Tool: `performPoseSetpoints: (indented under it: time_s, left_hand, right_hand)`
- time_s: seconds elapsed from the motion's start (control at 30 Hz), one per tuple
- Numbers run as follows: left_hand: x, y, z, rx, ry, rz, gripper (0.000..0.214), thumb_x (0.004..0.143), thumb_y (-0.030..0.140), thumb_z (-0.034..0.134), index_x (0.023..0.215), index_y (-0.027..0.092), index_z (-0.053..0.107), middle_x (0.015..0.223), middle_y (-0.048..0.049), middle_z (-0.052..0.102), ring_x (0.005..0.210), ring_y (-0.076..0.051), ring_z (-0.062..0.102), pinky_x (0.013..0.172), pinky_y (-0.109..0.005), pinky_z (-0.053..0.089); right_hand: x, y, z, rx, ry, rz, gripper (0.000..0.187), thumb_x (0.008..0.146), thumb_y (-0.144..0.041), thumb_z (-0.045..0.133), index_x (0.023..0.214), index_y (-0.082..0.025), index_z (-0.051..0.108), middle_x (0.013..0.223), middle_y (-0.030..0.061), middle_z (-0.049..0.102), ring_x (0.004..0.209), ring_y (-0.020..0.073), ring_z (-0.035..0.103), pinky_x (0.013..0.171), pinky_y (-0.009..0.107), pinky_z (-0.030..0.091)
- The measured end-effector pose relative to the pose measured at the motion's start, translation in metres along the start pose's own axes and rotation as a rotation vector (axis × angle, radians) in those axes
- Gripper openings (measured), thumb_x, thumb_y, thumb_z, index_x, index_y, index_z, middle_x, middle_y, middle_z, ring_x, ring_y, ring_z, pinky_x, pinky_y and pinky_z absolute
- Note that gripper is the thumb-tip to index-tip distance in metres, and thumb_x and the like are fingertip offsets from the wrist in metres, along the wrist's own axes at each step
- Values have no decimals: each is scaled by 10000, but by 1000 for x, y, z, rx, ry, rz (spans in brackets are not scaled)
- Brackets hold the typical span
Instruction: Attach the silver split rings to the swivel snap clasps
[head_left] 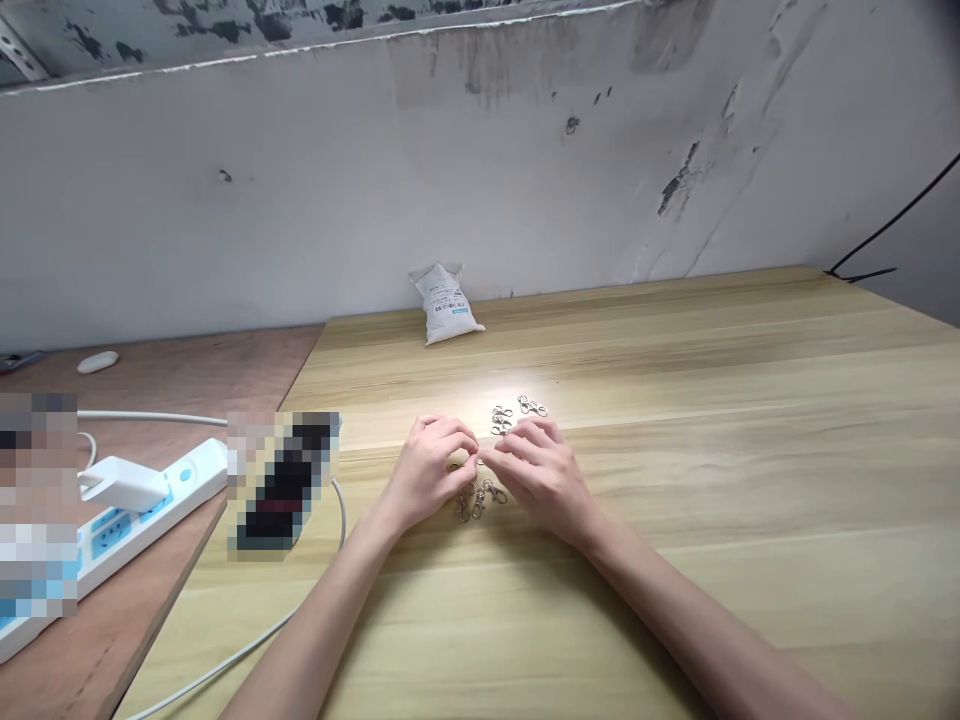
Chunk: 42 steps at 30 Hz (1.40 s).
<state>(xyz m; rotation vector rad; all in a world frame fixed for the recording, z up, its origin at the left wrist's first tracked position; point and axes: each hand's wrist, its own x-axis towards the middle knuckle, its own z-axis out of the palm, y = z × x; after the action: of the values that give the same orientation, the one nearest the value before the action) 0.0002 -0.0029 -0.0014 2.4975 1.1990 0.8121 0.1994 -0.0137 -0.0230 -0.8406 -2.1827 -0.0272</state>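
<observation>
My left hand (431, 465) and my right hand (536, 470) meet fingertip to fingertip over a light wooden table (675, 450). Both have the fingers curled in a pinch on a small metal piece that I cannot make out clearly. Below the fingertips lies a cluster of silver metal clasps (476, 498). A second group of silver clasps (517, 412) lies just beyond my right hand, in a bright patch of light.
A small white printed bag (446, 303) stands by the wall at the table's back edge. On a darker table to the left lie a white and blue power strip (112, 510) with a plug and white cable (225, 660), and a small white oval object (97, 361). A black cable (892, 225) runs along the right wall.
</observation>
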Motion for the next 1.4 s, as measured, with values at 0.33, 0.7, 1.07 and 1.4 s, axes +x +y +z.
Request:
performPoseSetpoints:
  time_s: [0.33, 0.7, 1.07, 1.4]
  left_hand:
    - [-1, -7, -2, -30, -47, 60, 58, 850, 183, 609, 807, 218, 627, 901, 25, 706, 875, -153, 633, 950, -366, 361]
    - [-4, -26, -7, 147, 29, -52, 83, 846, 163, 574, 800, 211, 623, 884, 8, 702, 864, -170, 627, 900, -378, 376]
    - [-4, -31, -4, 187, -61, -10, 100, 843, 171, 560, 783, 201, 633, 852, -8, 682, 831, -171, 621, 831, -353, 406]
    - [-5, -30, -9, 217, -99, 53, 120, 825, 147, 577, 780, 216, 665, 878, -32, 653, 831, -183, 600, 771, -323, 457]
  right_hand:
    - [4, -19, 3, 56, 19, -124, 245, 971, -113, 409, 946, -159, 649, 708, 44, 647, 693, 171, 508, 693, 312, 421]
    - [-1, 23, -12, 294, 224, 402, 164, 938, -261, 545, 988, -197, 688, 834, 58, 724, 673, 172, 626, 679, 337, 503]
    - [-5, 22, 2, 458, 78, 520, 207, 938, -348, 539, 947, -202, 685, 653, 10, 621, 561, 139, 542, 508, 256, 446]
    - [-7, 21, 5, 311, -129, 267, 151, 917, -241, 565, 838, -190, 684, 710, 22, 636, 650, 144, 548, 618, 277, 436]
